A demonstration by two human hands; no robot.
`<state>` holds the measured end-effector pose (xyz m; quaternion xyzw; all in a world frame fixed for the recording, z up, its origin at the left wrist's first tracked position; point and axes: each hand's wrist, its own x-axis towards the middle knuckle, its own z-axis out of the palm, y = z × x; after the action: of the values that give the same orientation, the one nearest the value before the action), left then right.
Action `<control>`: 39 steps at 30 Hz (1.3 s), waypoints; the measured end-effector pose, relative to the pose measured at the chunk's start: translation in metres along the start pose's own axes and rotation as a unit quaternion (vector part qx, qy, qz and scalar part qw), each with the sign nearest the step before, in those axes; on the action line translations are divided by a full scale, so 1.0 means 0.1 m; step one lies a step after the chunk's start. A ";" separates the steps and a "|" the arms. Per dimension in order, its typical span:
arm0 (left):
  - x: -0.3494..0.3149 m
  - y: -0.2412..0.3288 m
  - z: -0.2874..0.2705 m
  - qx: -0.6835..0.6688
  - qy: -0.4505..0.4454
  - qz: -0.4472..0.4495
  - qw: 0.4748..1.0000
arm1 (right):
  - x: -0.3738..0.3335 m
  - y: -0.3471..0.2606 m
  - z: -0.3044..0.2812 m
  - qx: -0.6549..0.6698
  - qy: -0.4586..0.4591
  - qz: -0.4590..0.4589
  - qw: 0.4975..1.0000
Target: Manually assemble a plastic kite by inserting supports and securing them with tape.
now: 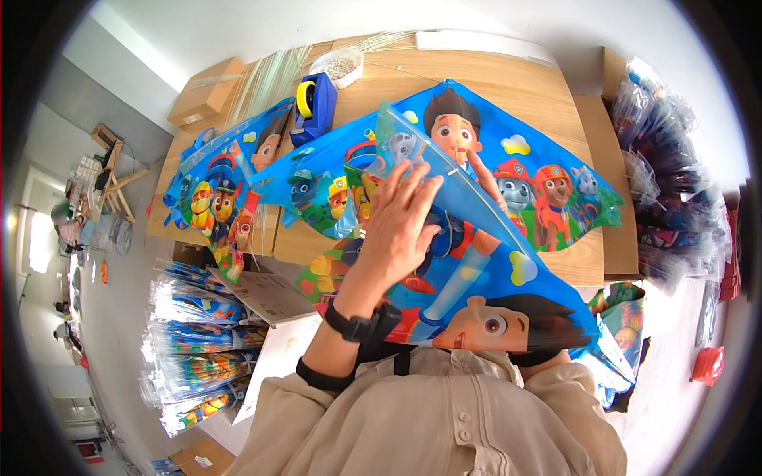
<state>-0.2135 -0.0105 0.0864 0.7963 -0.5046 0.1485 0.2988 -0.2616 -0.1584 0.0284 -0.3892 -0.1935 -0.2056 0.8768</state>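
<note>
A blue cartoon-printed kite [508, 274], with a thin rod along its slanting edge, slopes up toward my body over another spread kite [548, 170] on the table. My left hand [399, 216] lies on the near kite beside the rodded edge, fingers stretched and partly spread. Beyond that edge, the outstretched fingers of my right hand [485, 179] rest against the kite lying underneath. The near sheet hides my right palm, thumb and forearm. A dark wrist device [367, 324] is on my left wrist.
On the wooden table [508, 75] stand a blue tape dispenser [315, 109], a white basket [337, 68] of small parts and a cardboard box [206, 91]. Another kite [230, 178] lies left. Bagged kites pile up at lower left [208, 349]; plastic-wrapped bundles [671, 166] stand right.
</note>
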 end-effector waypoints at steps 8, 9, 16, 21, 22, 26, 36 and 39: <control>-0.06 0.10 -0.04 0.067 0.088 0.125 0.986 | -0.33 -0.53 -0.50 -0.142 0.019 0.105 0.984; -0.12 0.13 -0.11 0.065 0.086 0.125 0.986 | -0.40 -0.59 -0.48 -0.095 0.034 0.073 0.992; -0.58 0.42 -0.20 -0.042 -0.002 0.159 0.986 | -0.59 -0.90 -0.28 -0.089 0.066 0.027 0.993; -0.79 0.55 -0.03 -0.077 -0.039 0.156 0.984 | -0.75 -0.95 -0.20 -0.095 0.078 0.025 0.992; -0.82 0.55 -0.02 -0.081 -0.071 0.158 0.982 | -0.78 -0.96 -0.19 -0.097 0.079 0.025 0.992; -0.80 0.49 0.09 -0.232 -0.096 0.076 0.965 | -0.86 -0.95 -0.16 -0.103 0.087 0.020 0.991; -0.19 0.82 0.40 -0.107 0.091 0.083 0.987 | -0.93 -0.95 -0.16 -0.119 0.118 0.006 0.986; 0.08 0.82 0.44 -0.135 -0.019 0.128 0.982 | -0.93 -0.97 -0.15 -0.124 0.126 -0.002 0.984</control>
<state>-0.2856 -0.0693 0.0836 0.6802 -0.6233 0.1003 0.3726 -0.3871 -0.2096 0.0308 -0.4653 -0.0551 -0.2777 0.8386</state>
